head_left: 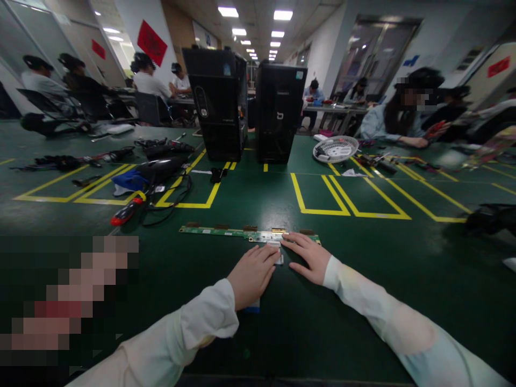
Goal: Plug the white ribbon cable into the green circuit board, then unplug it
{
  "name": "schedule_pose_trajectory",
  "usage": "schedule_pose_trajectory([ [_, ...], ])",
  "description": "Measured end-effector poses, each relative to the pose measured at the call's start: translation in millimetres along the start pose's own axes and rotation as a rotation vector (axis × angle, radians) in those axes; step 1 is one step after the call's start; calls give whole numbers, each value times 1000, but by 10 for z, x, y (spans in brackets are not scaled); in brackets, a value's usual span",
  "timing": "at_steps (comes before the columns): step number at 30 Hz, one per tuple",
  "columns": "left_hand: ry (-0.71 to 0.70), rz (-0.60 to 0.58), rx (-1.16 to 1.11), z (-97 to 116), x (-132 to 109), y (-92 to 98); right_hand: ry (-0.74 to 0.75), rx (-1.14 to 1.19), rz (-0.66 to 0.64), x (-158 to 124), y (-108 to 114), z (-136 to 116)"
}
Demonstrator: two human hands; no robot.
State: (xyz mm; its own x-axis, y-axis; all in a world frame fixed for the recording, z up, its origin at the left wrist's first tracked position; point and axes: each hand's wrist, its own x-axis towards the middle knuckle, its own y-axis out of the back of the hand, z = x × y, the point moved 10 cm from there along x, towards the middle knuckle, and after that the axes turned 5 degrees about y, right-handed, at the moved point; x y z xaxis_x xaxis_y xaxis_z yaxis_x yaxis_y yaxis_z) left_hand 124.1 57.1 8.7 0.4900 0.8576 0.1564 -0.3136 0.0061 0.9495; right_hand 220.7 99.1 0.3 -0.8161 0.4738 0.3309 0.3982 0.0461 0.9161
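A long, narrow green circuit board (213, 231) lies crosswise on the green table. My left hand (250, 274) is just in front of it, fingers close together over a white flat ribbon cable (279, 259) near the board's middle; its fingertips hide the exact grip. A blue-ended piece (253, 309), seemingly the same cable's other end, peeks out under my left wrist. My right hand (309, 258) has its fingers spread, the fingertips touching the board's right part and the thumb apart near the cable.
Two black computer towers (276, 113) stand at the table's far side. At left are a red-handled screwdriver (127, 211), a black tool with a cord (161, 169) and cables. A white round basket (336, 149) sits back right. A co-worker's pixelated hand (92, 285) is at near left.
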Motion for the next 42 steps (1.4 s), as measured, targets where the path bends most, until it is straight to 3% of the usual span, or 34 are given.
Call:
schedule_pose_trajectory([
  [8,24,7,-21,11,-7,32,4,-14,0,1,-17,12],
  [15,50,43,-29,-25,-103,276,11,-29,16,-3,-16,2],
  [21,124,45,77,-81,-562,407,17,-16,-14,-60,-28,-69],
  [24,201,51,142,-210,-866,420,5,-32,-22,-93,-28,-103],
  [31,366,248,242,-647,-1501,450,31,-62,8,-23,33,-215],
  [36,397,327,218,-784,-1663,419,67,-52,-43,69,-22,-295],
  [42,408,343,198,-733,-1641,443,30,-85,-103,69,-98,-253],
])
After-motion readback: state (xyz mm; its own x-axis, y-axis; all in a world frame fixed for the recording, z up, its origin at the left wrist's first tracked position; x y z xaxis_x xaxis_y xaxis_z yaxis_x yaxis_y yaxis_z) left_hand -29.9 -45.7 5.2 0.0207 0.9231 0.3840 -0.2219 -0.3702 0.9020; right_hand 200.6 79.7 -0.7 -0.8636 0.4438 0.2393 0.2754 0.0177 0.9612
